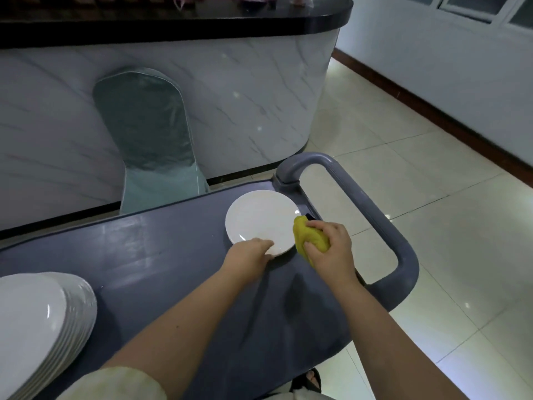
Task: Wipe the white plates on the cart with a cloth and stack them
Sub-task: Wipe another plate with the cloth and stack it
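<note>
Gripping yellow cloth (pixel 311 237) beside white plate (pixel 259 217)

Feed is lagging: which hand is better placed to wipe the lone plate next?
Right hand: it grips the yellow cloth beside the plate, at its right rim; the left hand only holds the near rim.

Bare cart top (pixel 161 255) lies open between the lone plate (pixel 259 220) and the plate stack (pixel 43 327).

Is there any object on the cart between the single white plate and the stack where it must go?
Nothing visible. The cart top between the single plate and the stack of plates is bare. The left hand grips the plate's near edge; the right hand holds the yellow cloth at its right edge.
</note>
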`<action>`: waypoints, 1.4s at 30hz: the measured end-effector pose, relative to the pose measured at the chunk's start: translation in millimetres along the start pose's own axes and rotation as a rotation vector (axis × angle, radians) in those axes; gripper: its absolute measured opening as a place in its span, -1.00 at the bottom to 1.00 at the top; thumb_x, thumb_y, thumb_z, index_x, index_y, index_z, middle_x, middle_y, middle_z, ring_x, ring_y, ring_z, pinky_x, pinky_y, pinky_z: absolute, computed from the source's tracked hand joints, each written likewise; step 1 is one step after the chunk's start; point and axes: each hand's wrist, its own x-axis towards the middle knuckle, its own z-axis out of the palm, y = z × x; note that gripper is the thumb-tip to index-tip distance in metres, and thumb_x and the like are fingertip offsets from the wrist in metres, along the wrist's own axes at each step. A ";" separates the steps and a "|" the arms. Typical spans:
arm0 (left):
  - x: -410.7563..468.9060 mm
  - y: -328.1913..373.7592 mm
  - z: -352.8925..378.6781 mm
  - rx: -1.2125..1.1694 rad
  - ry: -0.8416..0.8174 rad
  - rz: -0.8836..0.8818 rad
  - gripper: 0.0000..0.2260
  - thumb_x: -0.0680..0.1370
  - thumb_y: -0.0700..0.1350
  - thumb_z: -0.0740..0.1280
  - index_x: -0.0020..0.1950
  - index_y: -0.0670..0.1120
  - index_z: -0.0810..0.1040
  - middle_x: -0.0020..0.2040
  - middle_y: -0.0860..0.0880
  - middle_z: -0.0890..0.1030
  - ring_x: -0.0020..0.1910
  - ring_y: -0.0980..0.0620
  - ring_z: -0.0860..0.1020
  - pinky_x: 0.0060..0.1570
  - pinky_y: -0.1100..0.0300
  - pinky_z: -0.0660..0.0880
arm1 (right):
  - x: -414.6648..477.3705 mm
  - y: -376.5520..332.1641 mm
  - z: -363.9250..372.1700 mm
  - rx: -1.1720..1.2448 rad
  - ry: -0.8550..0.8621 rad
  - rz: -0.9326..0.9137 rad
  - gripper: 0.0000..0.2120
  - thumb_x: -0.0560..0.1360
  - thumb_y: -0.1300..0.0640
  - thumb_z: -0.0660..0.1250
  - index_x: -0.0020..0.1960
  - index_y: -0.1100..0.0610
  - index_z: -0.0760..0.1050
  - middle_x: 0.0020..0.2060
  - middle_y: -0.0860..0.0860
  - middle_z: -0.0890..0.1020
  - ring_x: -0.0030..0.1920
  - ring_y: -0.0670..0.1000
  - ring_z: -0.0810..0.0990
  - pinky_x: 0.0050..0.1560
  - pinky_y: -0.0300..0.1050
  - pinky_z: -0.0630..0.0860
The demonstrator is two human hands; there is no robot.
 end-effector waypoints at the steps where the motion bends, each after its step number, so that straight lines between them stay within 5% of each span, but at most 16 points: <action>1: -7.0 -6.4 -10.6 -0.007 0.049 -0.029 -0.68 0.62 0.05 0.21 0.35 0.02 0.46 0.28 -0.01 0.54 0.19 -0.09 0.52 0.09 0.10 0.43 | 0.8 -8.6 6.0 -0.016 -0.011 -0.028 -0.60 0.41 0.22 0.43 0.11 -0.20 0.52 0.10 -0.04 0.41 0.15 0.01 0.43 0.05 -0.35 0.34; 5: -54.6 -47.1 -55.9 -0.029 0.295 -0.126 -0.73 0.59 0.06 0.26 0.22 -0.02 0.54 0.12 -0.05 0.57 0.07 -0.11 0.55 -0.06 0.10 0.43 | -3.1 -59.9 46.6 -0.031 -0.079 -0.188 -0.63 0.41 0.15 0.44 0.19 -0.08 0.55 0.10 -0.04 0.39 0.14 -0.03 0.38 0.16 -0.26 0.33; 11: -173.9 -137.3 -104.2 -0.158 0.645 -0.431 -0.81 0.51 -0.06 0.40 0.11 -0.07 0.62 0.05 -0.10 0.59 0.04 -0.14 0.55 -0.02 0.04 0.48 | -36.2 -141.4 135.8 -0.009 -0.271 -0.476 -0.59 0.36 0.07 0.38 0.21 0.00 0.58 0.14 0.08 0.44 0.14 0.08 0.41 0.25 -0.15 0.33; 16: -286.9 -204.5 -103.5 -0.299 0.731 -0.836 -0.81 0.51 -0.01 0.39 0.12 0.05 0.58 0.10 0.04 0.55 0.06 -0.02 0.54 0.11 0.05 0.46 | -82.7 -184.5 205.2 0.021 -0.402 -0.614 -0.61 0.37 0.12 0.41 0.21 0.03 0.58 0.15 0.06 0.43 0.14 0.07 0.39 0.20 -0.17 0.32; 20: -351.9 -229.2 -85.0 -0.435 0.804 -1.037 -0.76 0.49 -0.07 0.42 0.15 -0.04 0.59 0.04 0.00 0.52 -0.04 0.03 0.52 0.02 0.18 0.42 | -112.1 -203.6 244.3 -0.001 -0.453 -0.666 -0.61 0.39 0.14 0.44 0.22 0.05 0.58 0.17 0.07 0.44 0.14 0.05 0.35 0.17 -0.12 0.31; 24: -381.3 -237.8 -69.1 -0.550 0.836 -1.099 -0.76 0.47 -0.03 0.45 0.07 -0.04 0.52 -0.04 0.01 0.52 -0.07 0.05 0.50 -0.07 0.22 0.42 | -125.6 -212.3 263.2 -0.051 -0.466 -0.633 -0.58 0.40 0.21 0.47 0.24 0.04 0.57 0.20 0.06 0.42 0.17 0.02 0.30 0.14 -0.13 0.28; 28: -386.6 -241.7 -67.8 -0.639 0.668 -1.186 -0.69 0.48 0.10 0.41 -0.21 -0.13 0.46 -0.29 -0.01 0.54 -0.28 0.06 0.49 -0.35 0.24 0.33 | -132.6 -212.5 268.0 -0.075 -0.464 -0.586 -0.58 0.40 0.21 0.47 0.24 0.02 0.57 0.20 0.03 0.40 0.19 0.04 0.31 0.18 -0.16 0.24; 32: -382.2 -246.0 -67.6 -0.679 0.592 -1.200 -0.63 0.46 0.11 0.42 -0.32 -0.14 0.44 -0.32 -0.15 0.62 -0.29 -0.07 0.58 -0.29 0.10 0.48 | -137.5 -214.1 268.1 -0.105 -0.488 -0.552 -0.59 0.42 0.20 0.45 0.25 0.00 0.56 0.22 0.00 0.38 0.21 0.00 0.28 0.19 -0.19 0.22; 35: -382.6 -248.0 -72.7 -0.817 0.618 -1.208 -0.66 0.44 0.02 0.47 -0.34 -0.16 0.44 -0.33 -0.18 0.62 -0.30 -0.09 0.60 -0.20 0.05 0.56 | -137.4 -216.2 265.4 -0.115 -0.512 -0.552 -0.59 0.43 0.19 0.44 0.26 -0.01 0.55 0.22 -0.02 0.37 0.23 -0.01 0.28 0.17 -0.19 0.22; 42: -383.2 -236.8 -88.3 -1.207 0.852 -1.130 -0.78 0.50 -0.15 0.41 -0.24 -0.16 0.41 -0.32 -0.14 0.54 -0.36 -0.02 0.49 -0.41 0.20 0.44 | -123.2 -214.1 256.6 -0.062 -0.511 -0.567 -0.62 0.43 0.18 0.46 0.23 -0.01 0.57 0.14 -0.08 0.35 0.17 -0.07 0.27 0.16 -0.18 0.25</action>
